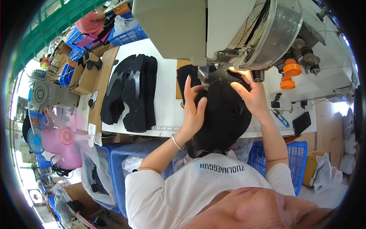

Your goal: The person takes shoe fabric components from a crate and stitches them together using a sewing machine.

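A black fabric piece [228, 122], partly mesh, lies under the needle area of a large sewing machine [171, 30] and drapes over the table's front edge toward my lap. My left hand [195, 108] grips its left side close to the metal presser foot [203, 74], with the index finger stretched forward and the thumb apart. On the far right side my right hand [252, 93] holds the mesh part between thumb and fingers; some of its fingertips are hidden by fabric and machine. The machine head covers the exact stitching point.
Left on the white table [164, 114] sits a stack of curved black pieces [143, 91]. Blue-handled snips [282, 120] and a flat black object [301, 123] lie at right. Orange knobs [292, 68] jut from the machine. Below are a blue basket [299, 160] and lined blue bin [118, 164].
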Available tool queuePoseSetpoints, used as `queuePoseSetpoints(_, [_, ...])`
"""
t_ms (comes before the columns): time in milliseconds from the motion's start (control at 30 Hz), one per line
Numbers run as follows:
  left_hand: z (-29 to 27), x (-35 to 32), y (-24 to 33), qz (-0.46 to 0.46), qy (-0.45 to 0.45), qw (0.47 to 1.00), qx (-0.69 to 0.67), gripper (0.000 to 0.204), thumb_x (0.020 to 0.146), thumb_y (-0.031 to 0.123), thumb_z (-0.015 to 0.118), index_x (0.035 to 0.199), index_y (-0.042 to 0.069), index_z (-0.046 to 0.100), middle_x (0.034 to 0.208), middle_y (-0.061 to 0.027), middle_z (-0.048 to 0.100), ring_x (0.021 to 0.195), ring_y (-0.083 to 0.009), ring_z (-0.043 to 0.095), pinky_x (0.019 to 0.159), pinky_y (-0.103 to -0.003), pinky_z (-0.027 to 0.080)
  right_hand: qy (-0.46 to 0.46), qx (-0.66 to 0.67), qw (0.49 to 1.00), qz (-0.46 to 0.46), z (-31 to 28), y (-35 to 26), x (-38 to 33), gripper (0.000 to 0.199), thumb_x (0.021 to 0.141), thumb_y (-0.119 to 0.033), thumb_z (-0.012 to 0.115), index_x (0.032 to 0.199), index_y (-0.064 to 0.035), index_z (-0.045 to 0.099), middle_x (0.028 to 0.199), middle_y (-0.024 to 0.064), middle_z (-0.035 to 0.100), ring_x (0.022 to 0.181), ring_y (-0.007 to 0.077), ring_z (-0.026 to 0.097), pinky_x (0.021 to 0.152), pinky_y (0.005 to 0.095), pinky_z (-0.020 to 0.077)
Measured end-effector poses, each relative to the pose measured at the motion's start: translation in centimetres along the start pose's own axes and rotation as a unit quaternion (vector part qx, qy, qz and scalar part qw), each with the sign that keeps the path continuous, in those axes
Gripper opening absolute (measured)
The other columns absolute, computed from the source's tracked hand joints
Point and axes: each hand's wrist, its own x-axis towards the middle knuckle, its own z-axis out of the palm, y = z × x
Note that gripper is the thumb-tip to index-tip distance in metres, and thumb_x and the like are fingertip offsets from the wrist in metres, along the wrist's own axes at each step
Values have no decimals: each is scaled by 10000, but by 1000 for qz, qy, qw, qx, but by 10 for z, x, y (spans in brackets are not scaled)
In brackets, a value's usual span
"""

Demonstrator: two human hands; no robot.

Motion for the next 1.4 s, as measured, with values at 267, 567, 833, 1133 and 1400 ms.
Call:
queuePoseSetpoints(267, [-21, 45, 18, 401, -19, 835, 376, 355, 795, 30, 702, 1147, 9, 668, 1266, -159, 564, 1207, -314, 564, 1010, -427, 490, 18, 55, 997, -47, 3, -1, 18, 250, 880, -195, 723, 982, 12, 625, 762, -34, 555, 721, 47, 474, 662, 233, 428])
queuePoseSetpoints(567, [-21, 75, 23, 504, -36, 795, 334, 281, 712, 42, 699, 986, -16, 720, 1032, -123, 682, 1013, -290, 684, 890, -391, 596, 44, 24, 999, -6, 1, 13, 24, 320, 842, -233, 781, 793, -6, 561, 662, -47, 518, 616, 62, 437, 561, 271, 384])
queuePoseSetpoints(833, [-22, 86, 19, 511, -45, 800, 311, 259, 708, 44, 694, 959, -10, 719, 1029, -119, 688, 1002, -289, 687, 874, -395, 603, 61, -34, 997, -45, -1, 15, 28, 373, 840, -268, 785, 712, -20, 539, 606, 2, 505, 587, 87, 428, 552, 292, 369])
queuePoseSetpoints(1133, [-23, 85, 18, 507, -40, 803, 310, 247, 722, 16, 685, 964, 20, 730, 1046, -97, 696, 980, -255, 684, 869, -392, 591, 14, -80, 996, 23, -4, 12, 23, 260, 915, -103, 678, 1141, 23, 672, 1100, 67, 680, 1002, 137, 625, 902, 289, 482])
queuePoseSetpoints(1400, [-42, 34, 72, 375, -10, 887, 268, 345, 628, 4, 710, 967, 39, 763, 753, -18, 612, 621, -183, 530, 632, -321, 420, 23, -14, 999, 42, -2, 22, 25, 254, 921, -108, 676, 1144, 12, 671, 1117, 62, 673, 1037, 129, 616, 931, 287, 473])
